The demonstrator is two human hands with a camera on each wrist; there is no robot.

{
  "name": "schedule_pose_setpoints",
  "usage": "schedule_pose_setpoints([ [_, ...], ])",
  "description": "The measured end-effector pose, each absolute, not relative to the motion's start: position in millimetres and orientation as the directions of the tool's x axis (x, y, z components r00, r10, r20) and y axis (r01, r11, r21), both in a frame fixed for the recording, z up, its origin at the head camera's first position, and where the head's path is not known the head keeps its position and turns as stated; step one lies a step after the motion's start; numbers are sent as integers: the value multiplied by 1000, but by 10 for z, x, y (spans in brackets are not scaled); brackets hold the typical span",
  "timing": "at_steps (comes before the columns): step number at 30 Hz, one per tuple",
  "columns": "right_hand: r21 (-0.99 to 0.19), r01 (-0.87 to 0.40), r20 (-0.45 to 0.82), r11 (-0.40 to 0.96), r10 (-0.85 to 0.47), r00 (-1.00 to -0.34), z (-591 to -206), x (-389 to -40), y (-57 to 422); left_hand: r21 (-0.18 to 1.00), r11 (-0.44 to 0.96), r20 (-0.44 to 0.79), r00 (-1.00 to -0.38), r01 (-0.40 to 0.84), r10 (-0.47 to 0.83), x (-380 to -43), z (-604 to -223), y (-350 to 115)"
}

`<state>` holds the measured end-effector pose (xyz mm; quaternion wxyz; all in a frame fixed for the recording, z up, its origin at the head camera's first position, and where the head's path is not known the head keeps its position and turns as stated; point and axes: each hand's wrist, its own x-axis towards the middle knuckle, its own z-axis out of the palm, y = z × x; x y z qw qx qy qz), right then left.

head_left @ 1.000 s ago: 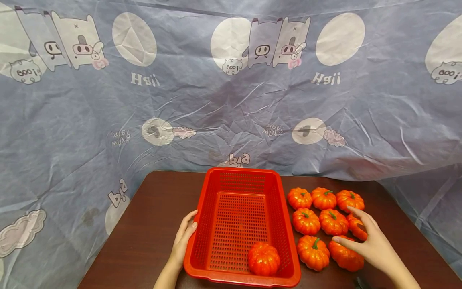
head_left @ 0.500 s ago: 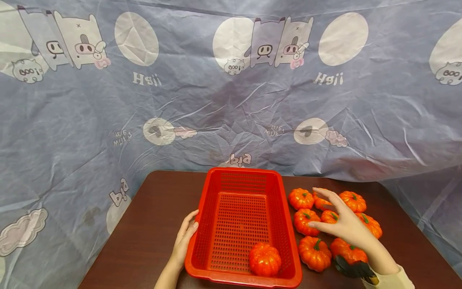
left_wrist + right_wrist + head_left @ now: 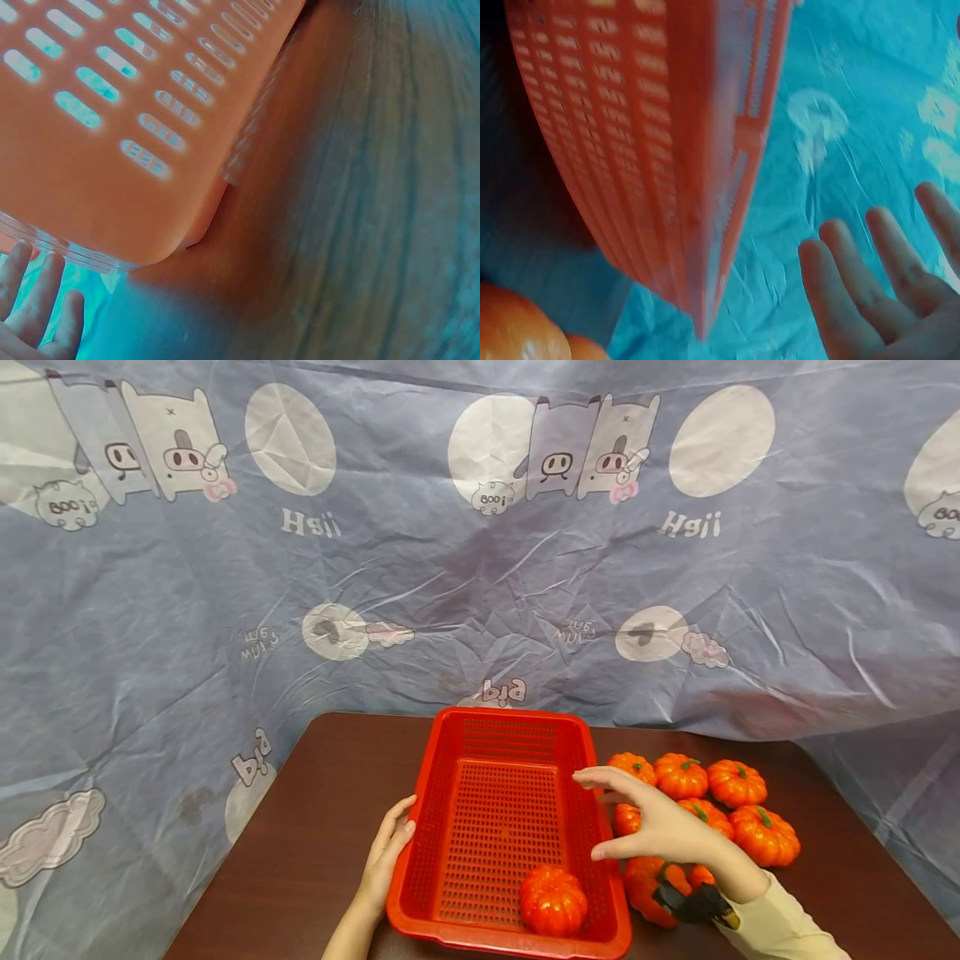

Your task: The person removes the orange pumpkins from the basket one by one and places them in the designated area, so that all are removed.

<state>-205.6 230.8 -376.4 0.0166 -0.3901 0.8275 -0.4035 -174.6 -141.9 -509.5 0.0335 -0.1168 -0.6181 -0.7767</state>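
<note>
A red plastic basket (image 3: pixel 506 793) with slotted walls stands lengthwise on the table. One shiny orange pumpkin (image 3: pixel 553 900) lies inside at its near right corner. My left hand (image 3: pixel 384 860) rests against the basket's left rim, and the left wrist view shows its fingers (image 3: pixel 37 296) fairly straight at that rim. Above the right rim, my right hand (image 3: pixel 660 827) is spread with thumb and fingers apart, holding nothing. Behind and below it, several orange pumpkins (image 3: pixel 765 836) with green stems sit in rough rows, some partly hidden by the hand and wrist.
The dark brown wooden table (image 3: pixel 300 860) extends left of the basket. A grey-blue printed cloth (image 3: pixel 480 568) hangs behind and at both sides. A black strap-like item (image 3: pixel 693 902) is at the right wrist, in front of the nearest pumpkins.
My right hand has moved left from over the right-hand pumpkins to the basket's right rim, staying spread. The left hand and the basket keep their places.
</note>
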Motion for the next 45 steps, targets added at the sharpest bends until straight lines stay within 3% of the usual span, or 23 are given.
schedule_pose_setpoints([
  [13,-772,-623,226,125,-863,-453,-3889,-2120,2056,943,-245,262,-958,227,119,-1759,-5120,-1435],
  [21,-796,-578,77,179,-917,-390,-3987,-2124,1983,946,-237,252,-961,220,116,-1748,-5115,-1438],
  [31,-801,-564,-11,199,-948,-319,-4055,-2147,1883,945,-231,264,-956,230,130,-1738,-5094,-1444],
  [45,-727,-646,-105,232,-968,-229,-4121,-2220,1789,959,-197,226,-969,204,99,-1752,-5106,-1435],
])
